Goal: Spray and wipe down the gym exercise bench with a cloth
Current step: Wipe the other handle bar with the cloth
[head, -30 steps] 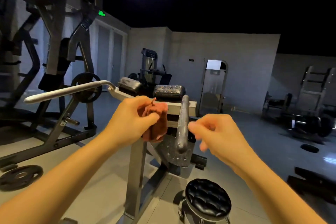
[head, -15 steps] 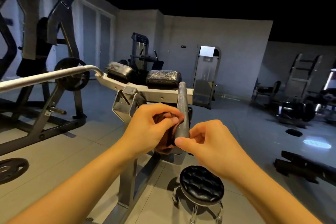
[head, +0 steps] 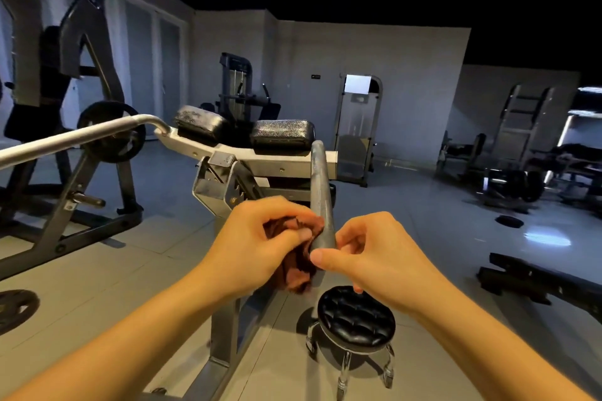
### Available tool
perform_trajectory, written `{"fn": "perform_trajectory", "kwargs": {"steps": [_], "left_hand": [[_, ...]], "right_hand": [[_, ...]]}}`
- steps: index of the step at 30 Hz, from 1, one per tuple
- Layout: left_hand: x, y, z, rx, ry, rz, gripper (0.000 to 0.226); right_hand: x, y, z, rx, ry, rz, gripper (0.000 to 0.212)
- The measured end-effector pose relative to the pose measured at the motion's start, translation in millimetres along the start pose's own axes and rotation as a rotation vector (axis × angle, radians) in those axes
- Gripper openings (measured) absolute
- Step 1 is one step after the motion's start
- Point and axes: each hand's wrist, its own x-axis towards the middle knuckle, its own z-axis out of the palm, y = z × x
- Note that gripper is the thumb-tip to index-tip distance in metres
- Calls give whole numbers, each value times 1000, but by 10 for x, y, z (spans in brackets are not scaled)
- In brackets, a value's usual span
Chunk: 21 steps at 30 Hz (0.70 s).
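bench wipe, cloth on handle bar
grey exercise bench (head: 260,166) with two black pads (head: 283,133) stands ahead of you on the tiled floor (head: 423,221), round black stool (head: 356,316) just beside its base at right. grey handle bar (head: 321,185) runs from the frame toward you. your left hand (head: 257,244) grips the bunched brown cloth (head: 294,270) and presses it to the bar's left side near its end. your right hand (head: 378,257) pinches the bar's near end, thumb across it, fingers curled.
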Motion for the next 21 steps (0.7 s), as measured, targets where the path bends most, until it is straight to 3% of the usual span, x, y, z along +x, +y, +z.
{"fn": "perform_trajectory", "kwargs": {"steps": [4, 11, 14, 21], "left_hand": [[636, -157, 45, 84, 38, -38, 18], [1700, -736, 269, 203, 158, -257, 14], [1466, -634, 256, 148, 152, -216, 15], [80, 8, -28, -6, -83, -49, 23]], "right_hand": [[38, -14, -26, -48, -15, -30, 42], [49, 83, -68, -34, -52, -4, 40], [16, 87, -38, 1, -70, 6, 39], [0, 2, -5, -56, -11, -9, 45]]}}
